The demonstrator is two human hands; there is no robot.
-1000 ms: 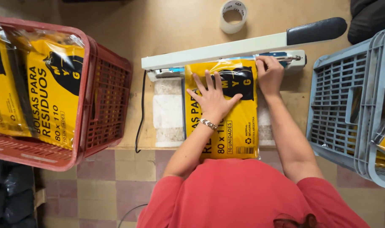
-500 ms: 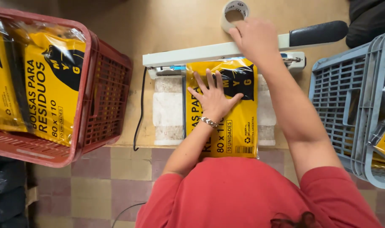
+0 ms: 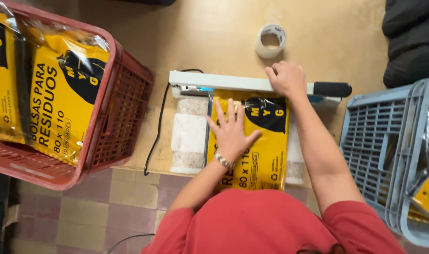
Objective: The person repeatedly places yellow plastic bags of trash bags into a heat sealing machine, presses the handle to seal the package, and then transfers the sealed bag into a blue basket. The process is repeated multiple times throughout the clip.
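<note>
Head view: right hand lies on the white arm of the heat sealer, fingers curled over the bar near its black handle, palm pressing down. Left hand lies flat on the yellow plastic packet, fingers spread wide, thumb out to the right. Packet sits on the tabletop with its top edge tucked under the sealer arm, lower end at the tabletop's near edge.

Risks, as judgement: left fingertips are close to the sealing bar, so a slip forward could pinch or scorch them. If the flat hand eases, the slick film may slide and the seam would come out crooked or wrinkled. Holding the bar down too long could melt through the film (too short gives a weak seam). Black power cord hangs off the tabletop edge beside the red crate; a snag could drag the sealer. Tape roll and grey crate are well apart, no bother.
</note>
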